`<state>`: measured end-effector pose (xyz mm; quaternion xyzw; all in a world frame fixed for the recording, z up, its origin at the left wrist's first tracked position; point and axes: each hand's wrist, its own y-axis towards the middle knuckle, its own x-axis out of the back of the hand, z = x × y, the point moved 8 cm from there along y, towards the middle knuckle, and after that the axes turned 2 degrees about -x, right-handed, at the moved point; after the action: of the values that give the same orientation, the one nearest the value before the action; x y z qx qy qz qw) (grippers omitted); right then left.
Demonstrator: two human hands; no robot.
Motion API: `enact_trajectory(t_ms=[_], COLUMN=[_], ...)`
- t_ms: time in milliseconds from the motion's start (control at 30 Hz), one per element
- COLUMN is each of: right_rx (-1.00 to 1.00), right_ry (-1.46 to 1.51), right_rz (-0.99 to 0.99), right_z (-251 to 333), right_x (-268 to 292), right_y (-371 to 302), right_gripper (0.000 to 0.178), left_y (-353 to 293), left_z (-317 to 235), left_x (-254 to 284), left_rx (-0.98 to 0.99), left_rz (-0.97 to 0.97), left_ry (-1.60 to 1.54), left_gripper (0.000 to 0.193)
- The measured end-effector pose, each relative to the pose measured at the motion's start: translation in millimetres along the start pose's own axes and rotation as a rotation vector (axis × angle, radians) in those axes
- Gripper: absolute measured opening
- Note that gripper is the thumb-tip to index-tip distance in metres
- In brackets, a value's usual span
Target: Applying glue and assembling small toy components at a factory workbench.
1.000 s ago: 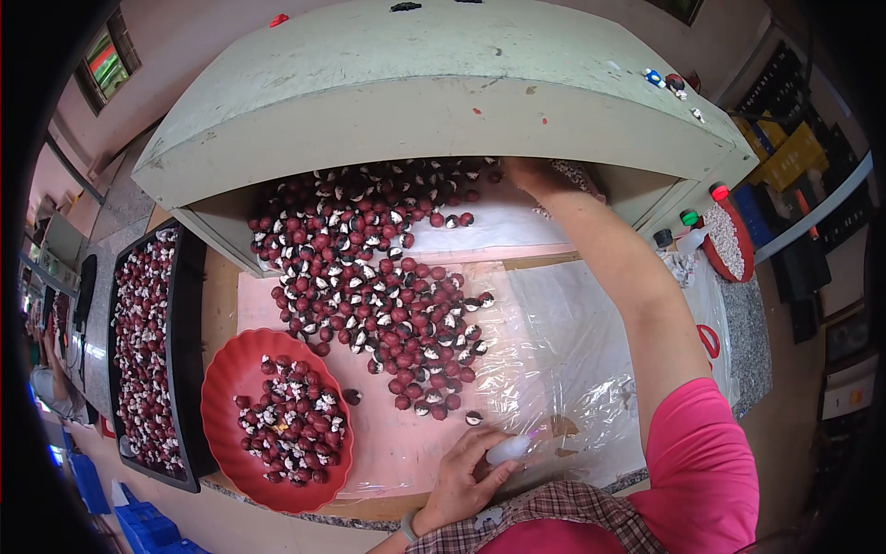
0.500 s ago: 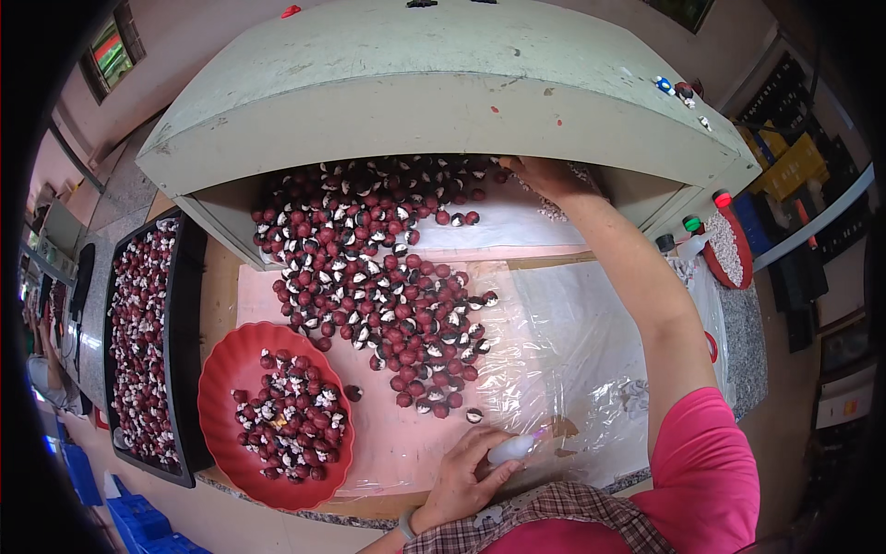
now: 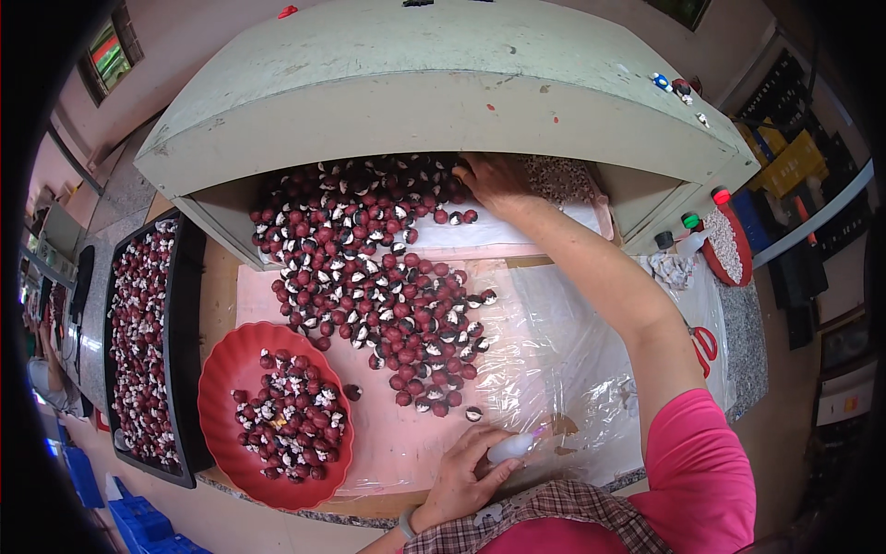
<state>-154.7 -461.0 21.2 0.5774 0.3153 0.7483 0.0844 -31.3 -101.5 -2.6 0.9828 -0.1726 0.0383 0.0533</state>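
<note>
My left hand (image 3: 466, 475) is closed round a small white squeeze bottle (image 3: 510, 449) with a pinkish-purple tip, low over the plastic-covered table near its front edge. My right hand (image 3: 498, 183) reaches under the front edge of a pale green hood, beside the right end of a heap of small dark-red balls (image 3: 397, 295) with black-and-white parts. Its visible fingers are apart, and the hood edge hides some of the fingertips. The heap spreads from inside the hood onto pink sheeting. One ball (image 3: 473, 414) lies apart, above the bottle.
A red scalloped bowl (image 3: 217, 434) of similar balls with white bits stands at left, next to a filled black tray (image 3: 189, 369). White pieces (image 3: 558, 175) lie inside the hood (image 3: 443, 120). At right are red-handled scissors (image 3: 704, 343), small capped bottles and a red dish (image 3: 736, 263).
My right hand has moved left inside the hood, to the edge of the ball heap, uncovering the white pieces and the scissors. My left hand keeps the bottle in nearly the same place.
</note>
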Motion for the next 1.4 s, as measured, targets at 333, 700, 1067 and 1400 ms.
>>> enact_trajectory(t_ms=[333, 700, 1067, 1400], right_rx=[0.096, -0.133, 0.037, -0.177], right_ry=[0.442, 0.535, 0.397, 0.417], right_rz=[0.212, 0.144, 0.001, 0.100], right_z=[82.2, 28.0, -23.2, 18.5], right_x=[38.1, 34.6, -58.0, -37.2], right_y=[-60.4, -8.3, 48.6, 8.6], right_gripper=[0.026, 0.024, 0.043, 0.052], left_y=[-1.9, -2.8, -0.7, 2.7], left_z=[0.5, -0.8, 2.6, -1.0], left_x=[-1.1, 1.6, 1.5, -4.3], left_rx=[0.037, 0.007, 0.028, -0.015], left_rz=[0.020, 0.011, 0.029, 0.046], left_ry=[-0.007, 0.029, -0.038, -0.002], left_gripper=[0.032, 0.033, 0.034, 0.034])
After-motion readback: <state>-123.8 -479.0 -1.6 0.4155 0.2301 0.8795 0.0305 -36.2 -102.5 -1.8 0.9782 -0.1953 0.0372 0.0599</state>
